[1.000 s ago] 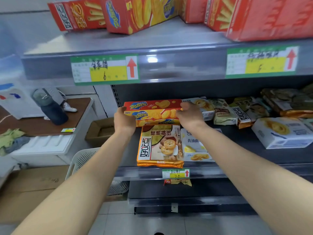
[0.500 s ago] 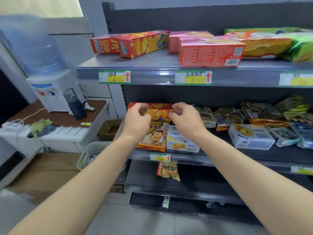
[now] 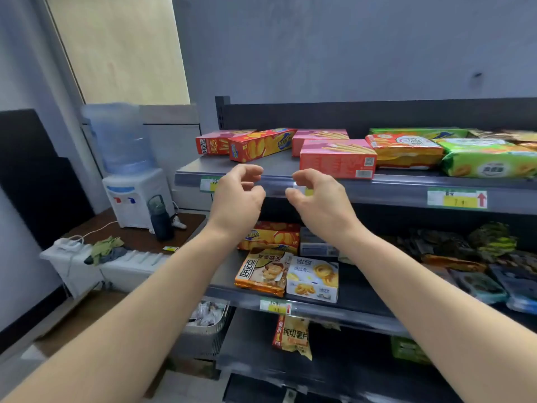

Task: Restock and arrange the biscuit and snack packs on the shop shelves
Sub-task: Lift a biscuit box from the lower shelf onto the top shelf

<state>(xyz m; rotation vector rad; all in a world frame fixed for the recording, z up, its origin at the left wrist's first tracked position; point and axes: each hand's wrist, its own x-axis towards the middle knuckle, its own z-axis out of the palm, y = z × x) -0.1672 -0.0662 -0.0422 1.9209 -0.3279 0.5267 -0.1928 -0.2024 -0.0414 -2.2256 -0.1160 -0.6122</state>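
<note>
Left hand: the left hand [image 3: 236, 199] is up in front of the top shelf [image 3: 392, 186], level with its front rail, back of the hand to the camera.
Left fingers: curved into a loose C, fingertips arched over the thumb with a clear gap between them. Nothing in the grasp.
Right hand: the right hand [image 3: 319, 200] mirrors it at the same height, and the two hands are near each other but apart.
Right fingers: loosely hooked, thumb spread away from the fingertips, holding nothing.
Arms: both forearms are bare, reaching forward and up from the bottom corners and converging toward the shelf.
Top shelf stock: a red biscuit box [image 3: 261, 144] lies at an angle just beyond the left hand, and a red stick-biscuit box [image 3: 211, 142] sits partly hidden behind it on the left. A pink box [image 3: 337, 159] lies just beyond the right hand. Further right are an orange pack [image 3: 404, 151] and a green pack [image 3: 488, 164].
Middle shelf stock: below the wrists, red-and-yellow cheese biscuit boxes [image 3: 274, 237] sit at the back. An orange cookie pack [image 3: 260, 273] and a white cookie box [image 3: 313, 279] lie side by side at the front.
Lower level: a yellow crisps pack [image 3: 292, 337] hangs under the middle shelf's rail.
Off to the left: a water dispenser [image 3: 130, 184] with a dark bottle [image 3: 159, 219] just beside it.
</note>
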